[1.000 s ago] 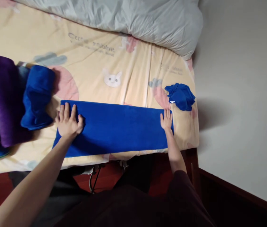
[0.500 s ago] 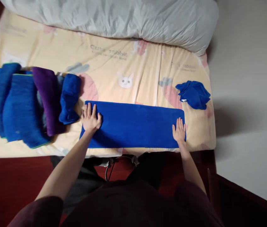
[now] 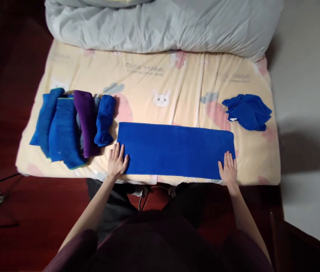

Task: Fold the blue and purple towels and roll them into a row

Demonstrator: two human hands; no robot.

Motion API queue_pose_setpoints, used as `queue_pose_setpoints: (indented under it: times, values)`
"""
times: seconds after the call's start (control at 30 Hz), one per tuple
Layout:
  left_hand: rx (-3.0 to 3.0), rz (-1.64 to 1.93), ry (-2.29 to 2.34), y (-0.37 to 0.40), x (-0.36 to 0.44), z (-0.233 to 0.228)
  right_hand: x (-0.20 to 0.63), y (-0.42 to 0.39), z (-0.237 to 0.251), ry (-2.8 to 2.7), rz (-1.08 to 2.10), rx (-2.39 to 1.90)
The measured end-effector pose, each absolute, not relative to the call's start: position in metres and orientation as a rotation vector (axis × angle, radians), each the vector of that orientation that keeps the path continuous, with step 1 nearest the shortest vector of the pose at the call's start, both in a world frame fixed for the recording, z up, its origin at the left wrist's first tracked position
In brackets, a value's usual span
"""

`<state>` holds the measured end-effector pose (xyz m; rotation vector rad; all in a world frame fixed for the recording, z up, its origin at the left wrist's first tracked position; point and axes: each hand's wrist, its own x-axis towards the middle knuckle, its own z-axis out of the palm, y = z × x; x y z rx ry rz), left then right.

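A blue towel (image 3: 174,151) lies flat as a long strip near the front edge of the bed. My left hand (image 3: 117,160) rests open on its left end, fingers spread and palm down. On the opposite end, my right hand (image 3: 228,169) lies flat with the fingers stretched out. Left of the strip is a row of folded towels: several blue ones (image 3: 68,132), a purple towel (image 3: 85,121) and a small rolled blue towel (image 3: 105,119). A crumpled blue cloth (image 3: 247,111) with a white tag sits at the right.
The bed has a cream sheet (image 3: 145,90) printed with rabbits and carrots. A thick grey quilt (image 3: 160,28) is heaped along the back. At the right stands a pale wall (image 3: 310,113); a black metal stand (image 3: 0,200) is on the red floor at the lower left.
My left hand has slid from the towel's upper left corner down toward its front corner. My right hand has moved slightly toward the front. The camera view has shifted left.
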<state>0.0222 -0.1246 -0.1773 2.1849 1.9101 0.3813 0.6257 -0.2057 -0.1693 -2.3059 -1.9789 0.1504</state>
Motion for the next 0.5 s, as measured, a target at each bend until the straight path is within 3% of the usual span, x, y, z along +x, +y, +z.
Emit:
queue_pose_setpoints:
  times: [0.13, 0.33, 0.4, 0.5]
  values:
    - [2.267, 0.456, 1.830, -0.108, 0.095, -0.163, 0.551, -0.162, -0.152, -1.892, 0.089, -2.266]
    - [2.433, 0.375, 1.321, -0.074, 0.239, -0.166, 0.396, -0.079, -0.159, -2.240, 0.482, -1.756]
    - [2.408, 0.394, 1.369, -0.064, 0.234, -0.174, 0.402, -0.070, -0.168, -2.232, 0.509, -1.757]
    - [2.304, 0.484, 1.614, -0.046, 0.178, -0.185, 0.472, -0.072, -0.179, -2.111, 0.384, -1.953]
